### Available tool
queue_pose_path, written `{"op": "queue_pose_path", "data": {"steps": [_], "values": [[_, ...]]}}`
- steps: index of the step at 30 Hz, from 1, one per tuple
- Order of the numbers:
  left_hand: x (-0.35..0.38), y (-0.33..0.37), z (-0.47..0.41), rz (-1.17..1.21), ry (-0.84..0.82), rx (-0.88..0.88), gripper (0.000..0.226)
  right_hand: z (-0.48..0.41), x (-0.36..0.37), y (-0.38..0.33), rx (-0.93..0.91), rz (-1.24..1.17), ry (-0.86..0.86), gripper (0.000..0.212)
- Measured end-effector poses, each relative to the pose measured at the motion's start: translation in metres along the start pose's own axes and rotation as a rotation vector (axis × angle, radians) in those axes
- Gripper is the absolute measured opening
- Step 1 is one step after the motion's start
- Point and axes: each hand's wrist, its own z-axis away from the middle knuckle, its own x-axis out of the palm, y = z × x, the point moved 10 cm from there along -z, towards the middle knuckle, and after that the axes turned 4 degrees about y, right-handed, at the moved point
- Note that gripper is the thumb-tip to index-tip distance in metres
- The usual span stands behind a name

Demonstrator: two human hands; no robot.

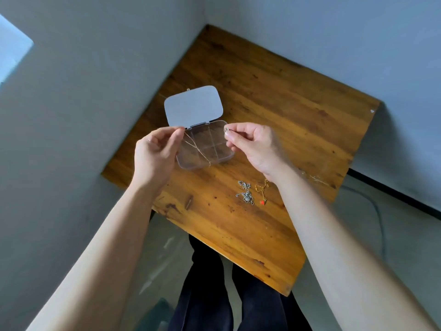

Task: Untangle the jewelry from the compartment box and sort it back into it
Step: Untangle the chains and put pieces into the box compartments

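Observation:
A clear plastic compartment box (207, 156) lies on the wooden table with its lid (193, 105) swung open behind it. Its compartments look bare. My left hand (156, 154) pinches a thin gold chain (198, 148) that hangs in a loop over the box's left side. My right hand (253, 144) pinches a small silver ring-like piece (226, 130) above the box's right edge. Whether that piece joins the chain I cannot tell. A silver chain (246, 193) lies bunched on the table below my right wrist. Beside it lies a gold chain with an orange bead (262, 191).
The wooden table (274, 111) stands in a corner between two grey walls. Its near edge runs diagonally above my dark trouser legs (229, 295). A dark cable (372, 206) lies on the floor at the right.

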Motion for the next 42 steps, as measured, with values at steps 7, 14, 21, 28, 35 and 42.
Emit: {"op": "queue_pose_path", "data": {"steps": [7,14,21,28,35,42], "values": [[-0.005,-0.01,-0.038,0.332,-0.078,-0.088,0.021,-0.035,0.043,-0.009,0.006,0.121,0.018,0.017],[-0.013,-0.019,-0.067,0.5,-0.089,-0.147,0.021,-0.077,0.078,0.026,0.199,0.096,0.052,0.019],[-0.009,-0.031,-0.085,0.573,-0.073,-0.206,0.016,-0.103,0.108,0.087,0.364,0.229,-0.015,0.024],[0.023,-0.097,-0.091,0.314,-0.043,-0.376,0.021,-0.102,0.106,0.106,0.386,0.5,-0.043,0.031],[0.05,-0.141,-0.089,-0.079,-0.026,-0.366,0.012,-0.08,0.085,0.107,0.299,0.539,-0.017,0.034],[0.071,-0.121,-0.09,-0.48,-0.154,-0.03,0.029,-0.048,0.047,0.098,0.188,0.481,0.149,0.029]]}}
